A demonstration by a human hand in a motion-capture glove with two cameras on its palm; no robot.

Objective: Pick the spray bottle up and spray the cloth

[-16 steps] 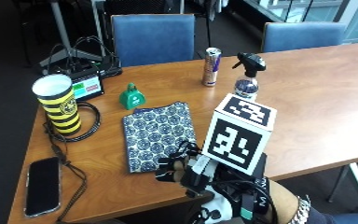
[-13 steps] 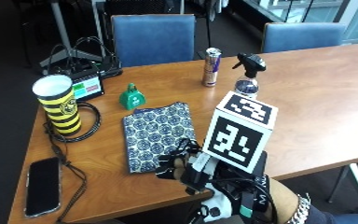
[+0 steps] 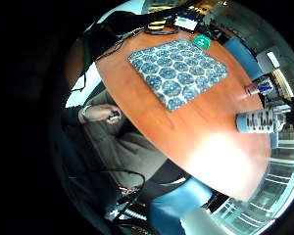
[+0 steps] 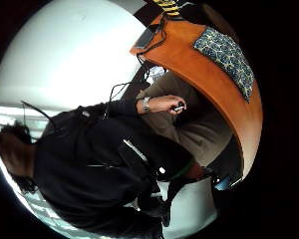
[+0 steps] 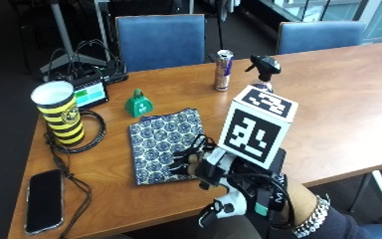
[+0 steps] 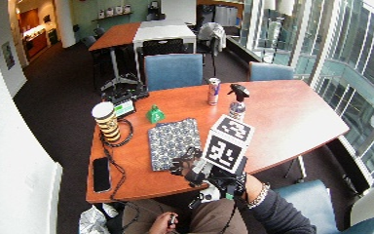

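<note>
The spray bottle [image 5: 264, 68], clear with a black trigger head, stands upright on the wooden table [image 5: 336, 99] beyond my hand, its body partly hidden in the outside view. It also shows as the spray bottle [image 6: 237, 101] and spray bottle [image 3: 261, 121]. The blue patterned cloth [image 5: 166, 143] lies flat near the table's front edge, also seen as the cloth [image 3: 179, 69] and cloth [image 6: 172, 140]. My gloved right hand [image 5: 201, 164] hovers at the cloth's near right corner. Its fingers are relaxed and slightly spread, and they hold nothing. The hand [image 6: 196, 168] is well short of the bottle.
A drink can [image 5: 223, 70] stands left of the bottle. A green bell [image 5: 138, 103], a yellow-and-black cup [image 5: 58, 112], a phone [image 5: 44, 200] and a cabled device [image 5: 89, 91] occupy the table's left side. Blue chairs [image 5: 159, 40] stand behind.
My gloved hand has lifted a little and moved forward over the table's front edge, toward the cloth's corner. The bottle and cloth have stayed put.
</note>
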